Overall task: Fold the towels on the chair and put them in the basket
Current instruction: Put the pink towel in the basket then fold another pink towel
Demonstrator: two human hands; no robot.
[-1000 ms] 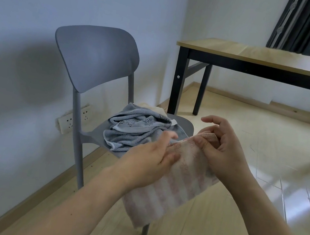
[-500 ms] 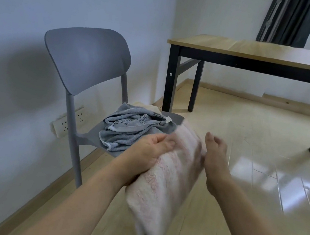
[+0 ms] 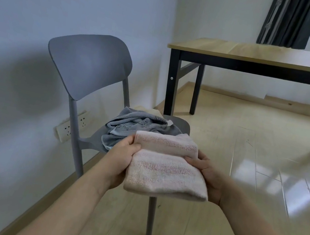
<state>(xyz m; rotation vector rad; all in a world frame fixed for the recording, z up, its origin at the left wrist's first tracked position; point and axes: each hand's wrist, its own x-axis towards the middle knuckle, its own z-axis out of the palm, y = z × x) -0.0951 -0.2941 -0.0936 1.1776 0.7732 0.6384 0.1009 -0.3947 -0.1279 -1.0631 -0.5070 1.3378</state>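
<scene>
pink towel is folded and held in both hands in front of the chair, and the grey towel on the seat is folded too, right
Not quite. The head view shows the grey towel lying crumpled on the chair seat, not folded. The rest holds: the pink towel is folded, gripped by the left hand and right hand in front of the chair.

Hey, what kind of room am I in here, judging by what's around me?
Probably a sparsely furnished room in a home or flat. A grey chair stands by a white wall with a socket strip, a wooden table sits near dark curtains, and the floor is pale wood laminate.
</scene>
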